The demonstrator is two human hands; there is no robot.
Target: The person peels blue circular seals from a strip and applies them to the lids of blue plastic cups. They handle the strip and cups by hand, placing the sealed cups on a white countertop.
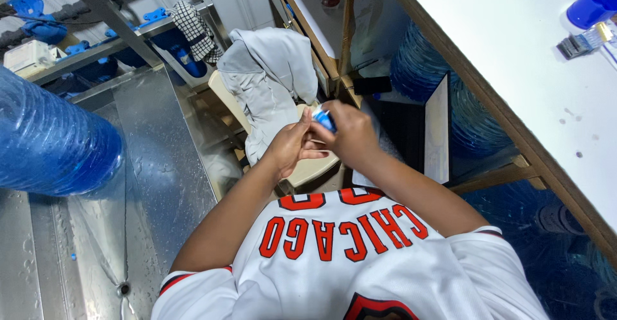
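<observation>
I hold a small blue and white packet [324,119] up in front of my chest, my right hand [350,137] wrapped round it from the right and my left hand [292,146] pinching its near-left edge with curled fingers. Just beyond them a grey cloth [270,76] drapes over a beige chair [308,169]. At far left lies a big blue water jug [51,143] on the wet steel counter [160,159]; at far right, a white table [514,56] carries a blue cup [591,5].

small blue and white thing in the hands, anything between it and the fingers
Nothing visible does. The left hand and right hand both pinch the small blue and white item directly, above the grey cloth on the chair.
</observation>
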